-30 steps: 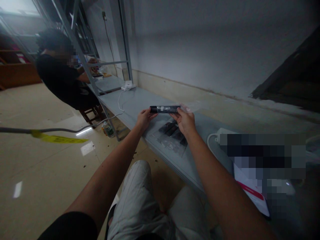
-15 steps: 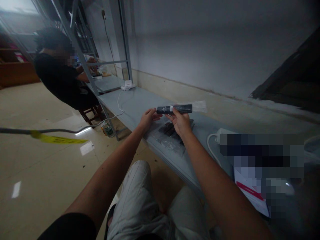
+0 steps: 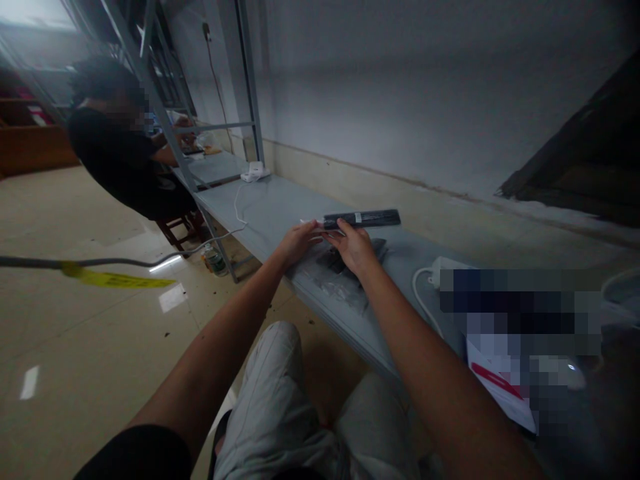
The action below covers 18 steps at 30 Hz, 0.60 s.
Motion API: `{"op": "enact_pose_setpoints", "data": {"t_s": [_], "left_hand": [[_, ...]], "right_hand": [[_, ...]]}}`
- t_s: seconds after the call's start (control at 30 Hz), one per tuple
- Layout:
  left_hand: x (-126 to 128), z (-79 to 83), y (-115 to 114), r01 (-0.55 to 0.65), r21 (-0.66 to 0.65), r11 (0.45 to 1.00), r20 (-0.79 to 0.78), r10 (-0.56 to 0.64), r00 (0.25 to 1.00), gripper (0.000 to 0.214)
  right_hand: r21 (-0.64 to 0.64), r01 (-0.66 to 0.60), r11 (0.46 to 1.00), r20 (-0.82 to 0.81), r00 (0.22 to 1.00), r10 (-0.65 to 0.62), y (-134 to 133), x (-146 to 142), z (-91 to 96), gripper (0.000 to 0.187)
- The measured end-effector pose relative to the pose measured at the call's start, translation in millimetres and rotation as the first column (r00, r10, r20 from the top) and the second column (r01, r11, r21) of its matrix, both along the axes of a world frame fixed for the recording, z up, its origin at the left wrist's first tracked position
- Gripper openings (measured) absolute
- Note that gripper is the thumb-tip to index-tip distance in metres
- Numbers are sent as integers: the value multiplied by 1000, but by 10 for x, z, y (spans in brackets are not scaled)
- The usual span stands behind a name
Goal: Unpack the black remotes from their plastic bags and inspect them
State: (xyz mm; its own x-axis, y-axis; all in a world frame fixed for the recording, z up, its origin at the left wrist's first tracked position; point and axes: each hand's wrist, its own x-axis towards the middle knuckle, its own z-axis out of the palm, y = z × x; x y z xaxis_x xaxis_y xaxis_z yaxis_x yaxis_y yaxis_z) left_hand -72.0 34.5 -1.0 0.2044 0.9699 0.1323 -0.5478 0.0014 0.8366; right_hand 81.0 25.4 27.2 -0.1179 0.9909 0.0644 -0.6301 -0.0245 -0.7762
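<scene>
A long black bar-shaped item (image 3: 363, 218) in a clear plastic sleeve is held level above the grey bench (image 3: 270, 207). My right hand (image 3: 353, 248) pinches it near its left end. My left hand (image 3: 297, 243) has its fingers closed on the sleeve's open flap at that same end. Under my hands lies a pile of similar black items in clear bags (image 3: 345, 277) on the bench.
A white power strip (image 3: 255, 172) with a cable sits farther along the bench. A white adapter and cord (image 3: 433, 273) lie to the right, near a white paper with a red stripe (image 3: 493, 377). Another person in black (image 3: 117, 150) sits at the bench's far left, behind metal shelf posts (image 3: 250, 80).
The black item has slid to the right, deeper into the clear sleeve. My right hand now grips its left end, and my left hand holds the sleeve's open flap.
</scene>
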Motion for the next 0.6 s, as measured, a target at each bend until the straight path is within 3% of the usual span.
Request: {"op": "enact_pose_setpoints", "data": {"t_s": [0.1, 0.27, 0.4, 0.5, 0.6], "left_hand": [[-4, 5, 5, -56, -38, 998, 21, 57, 998, 18], [-41, -11, 30, -262, -151, 953, 53, 273, 961, 4], [-65, -51, -84, -358, -65, 931, 28, 361, 932, 9], [-25, -33, -334, -303, 90, 949, -185, 315, 931, 15], [84, 56, -666, -235, 288, 928, -513, 356, 781, 18]], "right_hand": [[-28, 57, 998, 19, 998, -56, 53, 72, 17, 9], [-57, 339, 939, 35, 941, -338, 270, 335, -25, 10], [-53, 494, 868, 125, 865, -485, 389, 496, -93, 35], [14, 550, 835, 246, 808, -536, 446, 573, -139, 41], [150, 564, 812, 401, 716, -571, 501, 643, -193, 33]]}}
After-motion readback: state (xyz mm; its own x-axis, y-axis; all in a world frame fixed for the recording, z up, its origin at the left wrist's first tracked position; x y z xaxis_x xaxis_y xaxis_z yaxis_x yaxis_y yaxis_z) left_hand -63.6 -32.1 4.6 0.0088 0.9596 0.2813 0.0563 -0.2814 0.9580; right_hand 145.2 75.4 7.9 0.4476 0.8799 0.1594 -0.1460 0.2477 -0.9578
